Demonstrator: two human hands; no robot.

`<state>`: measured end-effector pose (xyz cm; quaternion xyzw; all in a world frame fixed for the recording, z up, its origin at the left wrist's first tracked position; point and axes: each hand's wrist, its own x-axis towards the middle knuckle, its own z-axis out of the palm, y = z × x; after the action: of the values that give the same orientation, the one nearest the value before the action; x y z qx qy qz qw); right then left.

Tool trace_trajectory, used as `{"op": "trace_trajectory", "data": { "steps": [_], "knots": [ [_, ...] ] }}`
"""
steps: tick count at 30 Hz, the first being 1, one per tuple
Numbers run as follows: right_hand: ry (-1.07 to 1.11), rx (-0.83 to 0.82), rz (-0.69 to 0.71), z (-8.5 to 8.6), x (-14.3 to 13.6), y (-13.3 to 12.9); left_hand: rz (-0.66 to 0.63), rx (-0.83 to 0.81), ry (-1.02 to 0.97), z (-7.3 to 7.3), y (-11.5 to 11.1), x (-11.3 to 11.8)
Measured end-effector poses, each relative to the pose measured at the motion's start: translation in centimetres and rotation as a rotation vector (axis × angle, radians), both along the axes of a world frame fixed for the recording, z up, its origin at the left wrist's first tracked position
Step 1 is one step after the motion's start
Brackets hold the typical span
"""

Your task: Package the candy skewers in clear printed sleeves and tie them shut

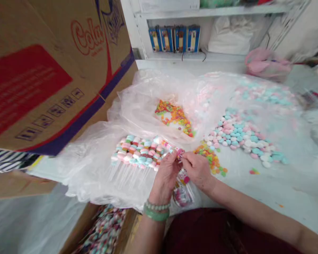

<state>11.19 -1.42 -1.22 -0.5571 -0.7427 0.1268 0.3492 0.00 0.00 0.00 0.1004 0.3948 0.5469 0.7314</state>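
Observation:
Near the table's middle, my left hand and my right hand meet, fingers pinched around a small pink item whose exact form is blurred. A bracelet and a green bangle circle my left wrist. Left of my hands, skewers of pink, white and blue candies lie in rows on clear plastic, sticks towards me. Just below my hands sit shiny printed wrappers. Orange and green gummy rings lie close beside my right hand, and loose pastel candies are spread farther right.
A large cardboard box stands at the left. Behind the hands, a plastic bag holds more gummy rings. A pink bag sits at the back right. A box of finished skewers is below the table edge.

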Motion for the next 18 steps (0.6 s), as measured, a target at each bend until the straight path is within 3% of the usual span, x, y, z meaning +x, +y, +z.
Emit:
{"op": "trace_trajectory", "data": {
  "steps": [5, 8, 12, 15, 18],
  "knots": [
    [-0.112, 0.131, -0.011, -0.1, 0.2, 0.1, -0.034, -0.049, -0.035, -0.2, -0.3, 0.3],
    [-0.174, 0.167, 0.009, 0.1, 0.2, 0.0, 0.023, -0.101, -0.05, -0.5, -0.2, 0.6],
    [0.063, 0.009, 0.046, 0.9, 0.5, 0.1, 0.086, -0.043, 0.047, -0.8, -0.2, 0.4],
    [0.271, -0.124, 0.015, 1.4, 0.9, 0.9, 0.075, -0.013, 0.106, -1.0, -0.2, 0.1],
    [0.326, -0.258, 0.021, 1.4, 1.1, 1.8, 0.024, 0.01, 0.113, -1.1, -0.4, 0.2]
  ]
}}
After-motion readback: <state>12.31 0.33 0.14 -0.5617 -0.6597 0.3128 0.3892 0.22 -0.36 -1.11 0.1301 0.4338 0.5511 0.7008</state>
